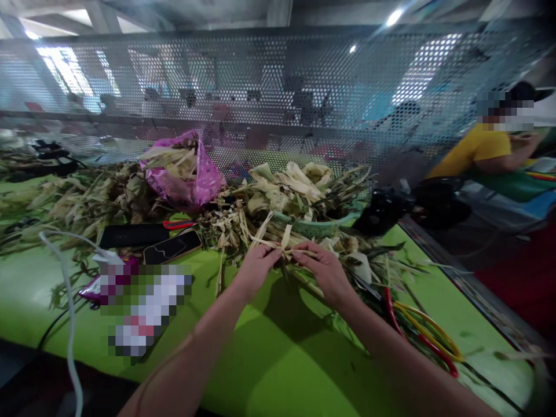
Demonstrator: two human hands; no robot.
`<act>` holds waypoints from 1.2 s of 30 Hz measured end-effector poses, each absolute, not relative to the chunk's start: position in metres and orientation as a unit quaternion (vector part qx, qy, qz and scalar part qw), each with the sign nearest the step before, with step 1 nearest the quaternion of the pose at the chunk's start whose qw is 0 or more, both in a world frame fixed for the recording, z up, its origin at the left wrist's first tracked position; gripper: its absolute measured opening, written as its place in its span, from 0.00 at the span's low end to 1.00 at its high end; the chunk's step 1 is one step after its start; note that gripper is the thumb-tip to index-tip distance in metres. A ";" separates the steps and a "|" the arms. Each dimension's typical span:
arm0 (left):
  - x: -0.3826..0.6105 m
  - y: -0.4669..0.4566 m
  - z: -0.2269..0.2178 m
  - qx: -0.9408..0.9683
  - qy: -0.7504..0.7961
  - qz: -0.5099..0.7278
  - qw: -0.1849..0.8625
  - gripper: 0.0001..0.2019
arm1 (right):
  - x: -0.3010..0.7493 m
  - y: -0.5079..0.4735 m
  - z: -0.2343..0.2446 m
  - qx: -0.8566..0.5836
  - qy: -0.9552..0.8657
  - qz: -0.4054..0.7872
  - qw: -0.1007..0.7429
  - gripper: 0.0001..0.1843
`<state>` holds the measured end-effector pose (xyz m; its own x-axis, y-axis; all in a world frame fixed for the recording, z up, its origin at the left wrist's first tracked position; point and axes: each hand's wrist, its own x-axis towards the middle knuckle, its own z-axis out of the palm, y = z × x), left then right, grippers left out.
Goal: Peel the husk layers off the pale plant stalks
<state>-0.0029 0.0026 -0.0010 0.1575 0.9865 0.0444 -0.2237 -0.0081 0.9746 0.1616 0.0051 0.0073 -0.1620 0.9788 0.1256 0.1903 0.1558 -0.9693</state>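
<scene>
Above the near part of the green table, my left hand (257, 265) pinches a pale strip of dried husk (286, 237) between thumb and fingers. On its other side, my right hand (325, 269) is closed on the same husk piece, thumb against fingertips. One strip end stands up between the hands, and another points up to the left. Whether the strips are knotted or only crossed is too small to tell. Beyond the hands sits a green basket (315, 227) heaped with dried husks (304, 185). By my right forearm lie scissors (423, 330) with red and yellow handles.
A pink plastic bag (191, 188) of husks stands behind a phone (172, 247), a black flat case (134, 235) and a red-handled tool (179, 225). A white cable (68, 301) runs down the left. Behind stands a perforated metal screen (243, 75); a person in yellow (478, 147) sits right.
</scene>
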 end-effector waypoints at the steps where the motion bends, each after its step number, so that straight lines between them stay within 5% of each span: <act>1: -0.002 0.002 -0.001 0.486 0.384 0.516 0.592 0.11 | 0.161 0.005 0.008 -0.467 -0.607 0.464 0.444 0.12; 17: -0.005 0.006 0.000 0.560 0.343 0.479 0.582 0.09 | 0.169 0.012 0.016 -0.453 -0.631 0.472 0.417 0.14; 29: 0.000 -0.005 0.001 0.614 0.373 0.360 0.595 0.10 | 0.164 0.007 0.014 -0.461 -0.692 0.306 0.464 0.08; 36: 0.002 0.000 -0.004 0.530 0.395 0.459 0.594 0.10 | 0.167 0.008 0.022 -0.476 -0.683 0.372 0.409 0.13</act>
